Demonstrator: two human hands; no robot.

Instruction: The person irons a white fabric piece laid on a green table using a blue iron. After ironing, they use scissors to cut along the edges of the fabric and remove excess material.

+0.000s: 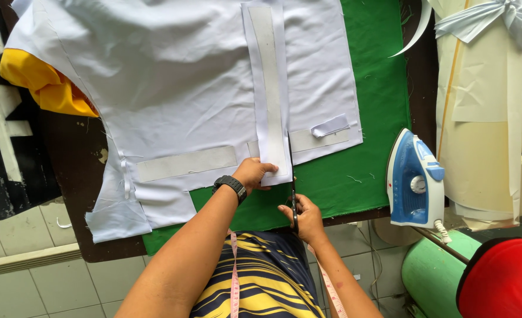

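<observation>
White cloth is pinned under my left hand [254,174], whose fingers press flat on the near end of a long white fabric strip [271,100] carrying a grey interfacing band down its middle. My right hand [302,217] is closed around the handles of dark scissors [292,182], whose blades point away from me along the strip's right edge, just beside my left fingertips. The strip lies on a larger white garment panel [172,88], which has further grey bands near its lower edge. Beneath it is a green cloth [379,100] covering the table. A blue and white iron [414,179] stands well to the right; yellow fabric [46,85] sits at far left.
</observation>
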